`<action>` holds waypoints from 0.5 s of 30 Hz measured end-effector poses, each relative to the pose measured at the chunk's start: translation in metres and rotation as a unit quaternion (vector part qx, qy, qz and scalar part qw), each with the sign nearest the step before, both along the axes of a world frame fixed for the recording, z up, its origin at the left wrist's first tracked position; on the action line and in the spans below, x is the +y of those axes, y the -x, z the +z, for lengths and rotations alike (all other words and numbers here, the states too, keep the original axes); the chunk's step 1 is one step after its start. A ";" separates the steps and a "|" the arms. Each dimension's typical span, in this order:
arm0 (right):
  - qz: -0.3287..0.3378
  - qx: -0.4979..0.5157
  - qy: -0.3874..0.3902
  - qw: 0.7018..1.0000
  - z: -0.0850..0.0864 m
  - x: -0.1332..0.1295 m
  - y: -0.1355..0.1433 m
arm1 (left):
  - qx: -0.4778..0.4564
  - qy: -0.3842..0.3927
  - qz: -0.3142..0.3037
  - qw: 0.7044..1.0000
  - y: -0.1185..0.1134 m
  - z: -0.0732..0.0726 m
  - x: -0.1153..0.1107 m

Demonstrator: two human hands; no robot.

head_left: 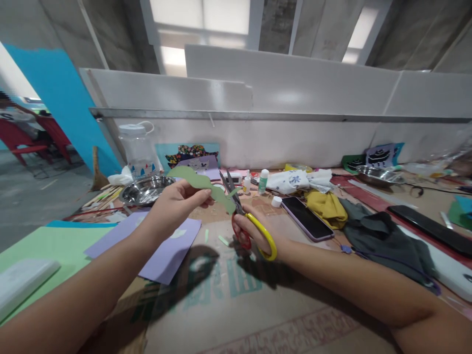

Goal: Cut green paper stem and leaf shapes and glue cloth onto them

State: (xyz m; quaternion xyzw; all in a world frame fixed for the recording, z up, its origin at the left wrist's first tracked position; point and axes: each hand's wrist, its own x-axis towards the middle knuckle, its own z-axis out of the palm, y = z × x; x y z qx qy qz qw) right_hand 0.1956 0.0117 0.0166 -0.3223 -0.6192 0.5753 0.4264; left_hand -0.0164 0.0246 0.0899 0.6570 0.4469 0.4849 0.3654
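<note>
Cardboard (pixel 295 314) beneath 2 hands (pixel 179 199): 1 scissors (pixel 263 233), 1 cutout (pixel 201 182)

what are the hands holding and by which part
The left hand pinches the green paper near its middle; the right hand grips the scissors by the handles.

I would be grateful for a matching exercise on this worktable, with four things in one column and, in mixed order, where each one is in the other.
Things:
1. Scissors
2. Wavy green paper
3. Clear jug
4. Yellow cloth

Places:
A. Between a phone and a dark grey cloth
B. Pinched in the left hand
C. Behind a steel bowl
D. In the right hand, blades apart

Right pairs: 1-D, 2-B, 3-C, 4-A
</note>
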 end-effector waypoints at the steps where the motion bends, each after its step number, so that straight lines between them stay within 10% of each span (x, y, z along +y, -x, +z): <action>1: 0.005 0.005 0.006 1.000 0.001 0.002 -0.001 | -0.003 -0.004 0.005 1.000 0.001 0.001 0.001; 15: -0.041 -0.014 -0.077 0.996 0.014 -0.003 -0.003 | 0.122 0.010 -0.091 0.988 -0.010 -0.014 -0.005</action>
